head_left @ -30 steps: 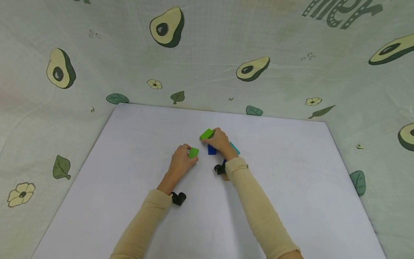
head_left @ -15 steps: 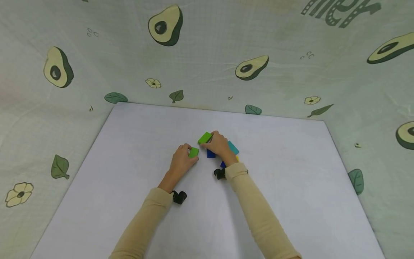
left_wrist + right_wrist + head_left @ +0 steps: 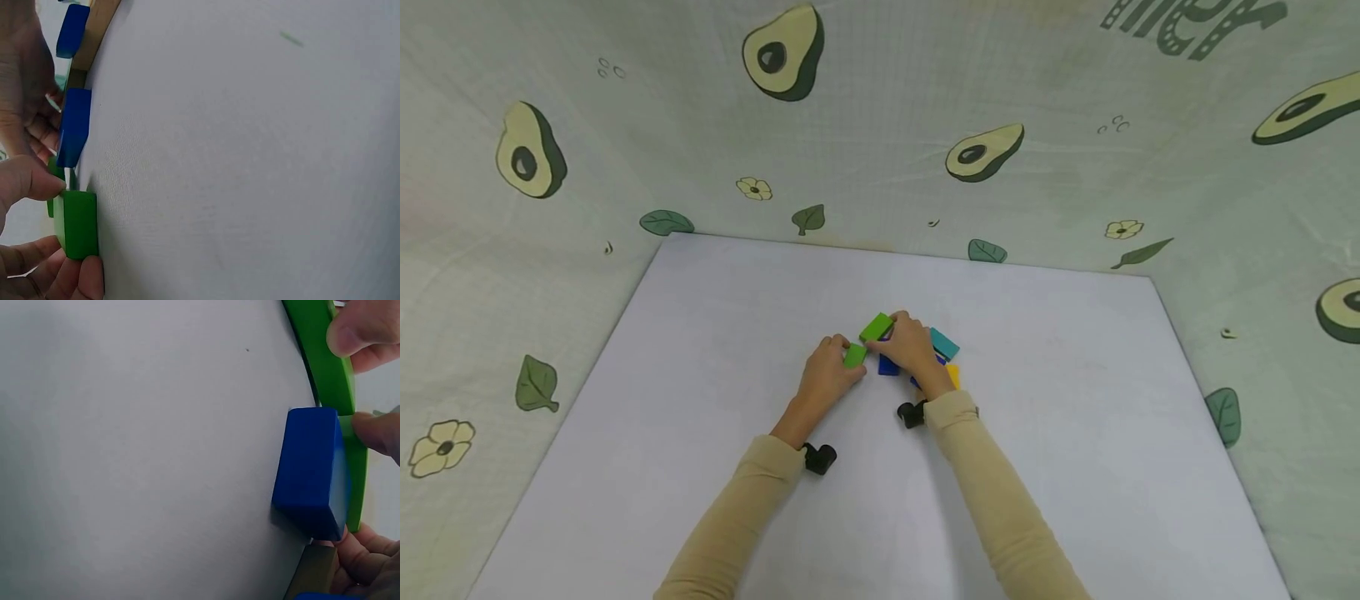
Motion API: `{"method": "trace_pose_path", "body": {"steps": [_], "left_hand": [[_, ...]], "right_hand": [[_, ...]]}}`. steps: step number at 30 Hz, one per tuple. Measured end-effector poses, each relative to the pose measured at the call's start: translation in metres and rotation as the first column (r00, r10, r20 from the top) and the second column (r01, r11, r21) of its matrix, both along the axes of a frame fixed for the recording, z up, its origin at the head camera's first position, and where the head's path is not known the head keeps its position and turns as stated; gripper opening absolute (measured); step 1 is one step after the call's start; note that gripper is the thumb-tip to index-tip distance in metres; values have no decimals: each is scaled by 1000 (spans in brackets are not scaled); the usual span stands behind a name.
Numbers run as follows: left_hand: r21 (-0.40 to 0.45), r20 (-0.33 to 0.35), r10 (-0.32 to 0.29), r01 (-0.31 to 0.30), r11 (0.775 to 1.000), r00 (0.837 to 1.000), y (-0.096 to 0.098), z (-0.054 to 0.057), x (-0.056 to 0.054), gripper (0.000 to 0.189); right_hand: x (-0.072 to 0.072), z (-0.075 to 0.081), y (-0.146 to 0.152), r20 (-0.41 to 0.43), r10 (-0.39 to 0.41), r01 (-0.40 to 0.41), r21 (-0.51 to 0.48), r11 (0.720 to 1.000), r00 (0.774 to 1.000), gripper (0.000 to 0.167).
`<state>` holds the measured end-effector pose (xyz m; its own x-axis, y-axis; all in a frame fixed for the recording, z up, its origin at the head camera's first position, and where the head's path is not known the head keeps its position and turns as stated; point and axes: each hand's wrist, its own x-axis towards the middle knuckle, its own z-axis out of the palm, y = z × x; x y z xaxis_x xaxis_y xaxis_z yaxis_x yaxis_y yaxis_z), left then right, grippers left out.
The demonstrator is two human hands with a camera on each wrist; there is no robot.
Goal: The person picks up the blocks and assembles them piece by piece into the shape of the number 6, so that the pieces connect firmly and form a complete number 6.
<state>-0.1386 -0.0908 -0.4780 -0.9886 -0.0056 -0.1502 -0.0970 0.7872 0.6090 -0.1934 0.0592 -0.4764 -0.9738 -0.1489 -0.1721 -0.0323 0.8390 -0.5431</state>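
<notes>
In the head view my left hand [image 3: 823, 373] pinches a green block [image 3: 855, 355] between thumb and fingers. My right hand [image 3: 913, 345] grips a second green block [image 3: 877, 327] just beyond it; in the right wrist view the two green blocks meet nearly end to end. A blue block [image 3: 306, 469] stands right beside the right hand's green block [image 3: 357, 481]. In the left wrist view, the left thumb [image 3: 31, 181] presses the near green block [image 3: 81, 225] from one side. The right wrist partly covers the blocks behind it.
Right of the right hand lie a turquoise block [image 3: 943, 343] and a yellow block [image 3: 953, 376]. A second blue block [image 3: 73, 30] and a plain wooden block [image 3: 99, 31] show in the left wrist view. All are on a white table [image 3: 1075, 433] before an avocado-print cloth [image 3: 880, 100].
My right hand has come nearer the body with its green block. My left hand has shifted slightly right, so the two green blocks are closer together. More of the yellow block shows.
</notes>
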Motion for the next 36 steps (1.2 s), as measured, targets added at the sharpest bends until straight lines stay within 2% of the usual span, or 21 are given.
{"method": "trace_pose_path", "body": {"steps": [10, 15, 23, 36], "left_hand": [[-24, 3, -3, 3, 1000, 1000, 2, -2, 0, 47], [-15, -1, -2, 2, 1000, 1000, 3, -1, 2, 47], [-2, -15, -12, 12, 1000, 1000, 3, -2, 1, 47], [-22, -23, -28, 27, 999, 999, 4, -3, 0, 48]], "right_hand": [[6, 1, 3, 21, -2, 2, -2, 1000, 1000, 72], [5, 1, 4, 39, 3, -3, 9, 1000, 999, 70], [3, -1, 2, 36, -7, 7, 12, 1000, 999, 57], [1, -2, 0, 39, -10, 9, 23, 1000, 999, 57]]}}
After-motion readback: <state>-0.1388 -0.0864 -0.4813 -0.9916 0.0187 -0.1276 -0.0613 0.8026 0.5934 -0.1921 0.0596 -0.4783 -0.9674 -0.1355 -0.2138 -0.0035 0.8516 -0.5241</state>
